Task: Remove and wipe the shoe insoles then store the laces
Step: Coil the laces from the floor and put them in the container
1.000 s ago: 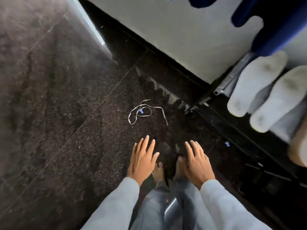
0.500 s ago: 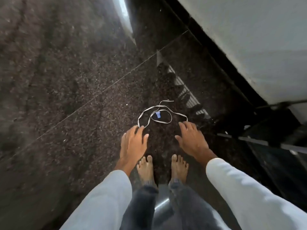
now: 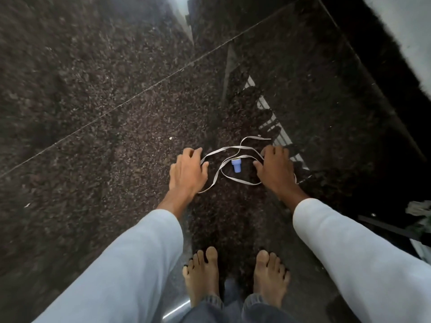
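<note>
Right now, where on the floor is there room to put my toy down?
Bare floor lies left of the left hand, out past the tile joint, and between the hands and the bare feet. Between the left hand and right hand it is crowded: the lace loops round a small blue piece.

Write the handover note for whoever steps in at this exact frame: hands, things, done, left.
Left hand: fingers curled at the left loop of the lace; grip unclear.
Right hand: down over the right loops; grip unclear.
Lace: loose and looped on the dark floor, around a small blue cap.
Done: cannot be judged; insoles and shoes are out of view.
Left: gather the lace and store it.
</note>
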Motion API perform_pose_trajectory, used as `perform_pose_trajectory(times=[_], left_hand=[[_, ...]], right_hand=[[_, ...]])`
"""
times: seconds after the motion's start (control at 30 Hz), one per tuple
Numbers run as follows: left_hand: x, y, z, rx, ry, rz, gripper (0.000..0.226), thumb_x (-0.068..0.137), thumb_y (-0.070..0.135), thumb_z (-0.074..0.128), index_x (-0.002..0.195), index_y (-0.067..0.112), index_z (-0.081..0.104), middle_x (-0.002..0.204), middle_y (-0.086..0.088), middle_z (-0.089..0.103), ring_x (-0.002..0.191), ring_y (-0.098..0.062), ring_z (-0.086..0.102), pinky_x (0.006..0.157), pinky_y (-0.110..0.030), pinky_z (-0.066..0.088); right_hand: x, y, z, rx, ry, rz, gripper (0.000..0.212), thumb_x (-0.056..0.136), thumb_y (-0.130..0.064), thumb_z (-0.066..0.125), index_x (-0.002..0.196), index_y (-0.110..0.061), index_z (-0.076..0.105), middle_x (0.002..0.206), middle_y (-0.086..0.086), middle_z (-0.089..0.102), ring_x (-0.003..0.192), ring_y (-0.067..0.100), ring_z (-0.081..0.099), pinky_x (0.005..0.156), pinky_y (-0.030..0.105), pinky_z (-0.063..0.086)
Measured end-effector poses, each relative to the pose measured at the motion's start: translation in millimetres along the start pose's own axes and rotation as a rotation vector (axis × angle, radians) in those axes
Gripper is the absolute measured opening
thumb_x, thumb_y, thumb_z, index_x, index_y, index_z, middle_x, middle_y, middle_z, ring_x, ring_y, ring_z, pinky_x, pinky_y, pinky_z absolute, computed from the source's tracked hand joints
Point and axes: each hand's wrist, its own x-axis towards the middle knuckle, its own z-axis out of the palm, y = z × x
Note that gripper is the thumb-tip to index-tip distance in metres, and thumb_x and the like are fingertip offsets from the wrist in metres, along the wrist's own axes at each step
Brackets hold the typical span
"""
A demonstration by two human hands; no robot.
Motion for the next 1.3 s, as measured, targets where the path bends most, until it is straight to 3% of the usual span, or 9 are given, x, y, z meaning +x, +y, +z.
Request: perform_pose_trajectory(times=[0.2, 0.33, 0.47, 0.63, 0.73, 0.9, 1.07, 1.17, 1.3], left_hand=[[4.5, 2.5, -1.3, -0.012, -0.004, -0.017, 0.048, 0.099, 0.036, 0.052, 0.143, 0.017, 0.047, 0.138, -0.011, 0.049, 0.125, -0.033, 0.05, 0.1, -0.052, 0.045], [-1.9, 3.9, -8.1, -0.008, -0.015, -0.02, 0.048, 0.099, 0.036, 0.052, 0.143, 0.018, 0.048, 0.138, -0.011, 0.05, 0.125, -0.033, 0.051, 0.1, -0.052, 0.044], [-22.1, 10.9, -24.0, -0.029, 0.022, 0.01, 0.05, 0.099, 0.034, 0.053, 0.145, 0.016, 0.046, 0.137, -0.011, 0.051, 0.124, -0.033, 0.052, 0.099, -0.052, 0.046], [-60.7, 34.8, -59.2, -0.12, 0.087, 0.216, 0.063, 0.092, 0.021, 0.064, 0.15, 0.015, 0.04, 0.141, -0.011, 0.047, 0.124, -0.033, 0.052, 0.099, -0.049, 0.049], [-87.3, 51.9, -83.8, -0.125, 0.066, 0.356, 0.066, 0.089, 0.015, 0.067, 0.149, 0.019, 0.041, 0.144, -0.01, 0.046, 0.13, -0.03, 0.049, 0.104, -0.045, 0.048], [-134.9, 78.9, -126.4, -0.218, 0.021, 0.432, 0.05, 0.089, 0.021, 0.071, 0.137, 0.022, 0.058, 0.139, -0.003, 0.052, 0.131, -0.023, 0.048, 0.108, -0.036, 0.044], [-189.5, 108.0, -164.6, -0.336, -0.006, 0.539, 0.031, 0.083, 0.019, 0.076, 0.114, 0.021, 0.072, 0.128, 0.002, 0.061, 0.121, -0.016, 0.056, 0.104, -0.029, 0.045], [-224.8, 124.9, -179.8, -0.439, 0.006, 0.532, 0.023, 0.082, 0.007, 0.071, 0.104, 0.015, 0.075, 0.113, 0.004, 0.069, 0.106, -0.013, 0.065, 0.092, -0.035, 0.054], [-281.0, 154.9, -205.5, -0.831, -0.148, 0.29, 0.024, 0.096, 0.008, 0.055, 0.108, 0.018, 0.073, 0.099, 0.003, 0.075, 0.095, -0.011, 0.07, 0.085, -0.029, 0.055]], right_hand=[[2.3, 0.5, 3.8, -0.023, 0.01, -0.025, 0.016, 0.093, -0.021, 0.057, 0.106, -0.012, 0.059, 0.116, 0.014, 0.056, 0.112, 0.035, 0.05, 0.088, 0.049, 0.046], [-3.2, -2.5, -12.7, 0.186, -0.01, -0.029, 0.002, 0.096, -0.013, 0.054, 0.098, -0.014, 0.055, 0.104, 0.012, 0.065, 0.102, 0.036, 0.06, 0.085, 0.045, 0.045], [-24.0, -6.9, -38.5, 0.35, 0.024, -0.108, 0.005, 0.096, -0.01, 0.054, 0.092, -0.014, 0.053, 0.093, 0.011, 0.066, 0.088, 0.033, 0.063, 0.078, 0.044, 0.049], [-68.0, -16.1, -88.4, 0.551, 0.004, -0.229, 0.008, 0.091, -0.008, 0.062, 0.088, -0.014, 0.058, 0.085, 0.001, 0.066, 0.081, 0.02, 0.062, 0.076, 0.042, 0.051], [-106.3, -22.3, -126.9, 0.599, 0.013, -0.304, 0.007, 0.091, -0.008, 0.065, 0.09, -0.014, 0.061, 0.085, -0.008, 0.064, 0.079, 0.012, 0.061, 0.074, 0.032, 0.051], [-172.7, -27.7, -192.6, 0.693, 0.023, -0.307, 0.007, 0.09, -0.01, 0.069, 0.091, -0.015, 0.064, 0.085, -0.013, 0.065, 0.079, -0.001, 0.062, 0.073, 0.018, 0.051], [-230.4, -31.3, -246.8, 0.822, 0.012, -0.242, 0.011, 0.086, -0.017, 0.075, 0.087, -0.023, 0.067, 0.086, -0.011, 0.07, 0.082, 0.005, 0.067, 0.073, 0.021, 0.054], [-259.5, -29.7, -272.7, 0.869, 0.028, -0.185, 0.011, 0.08, -0.021, 0.08, 0.087, -0.023, 0.072, 0.089, -0.007, 0.071, 0.082, 0.005, 0.068, 0.072, 0.018, 0.054], [-293.9, -22.9, -304.0, 0.923, 0.055, -0.135, 0.016, 0.076, -0.015, 0.083, 0.085, -0.024, 0.074, 0.089, -0.003, 0.07, 0.079, 0.004, 0.069, 0.066, 0.012, 0.053]])
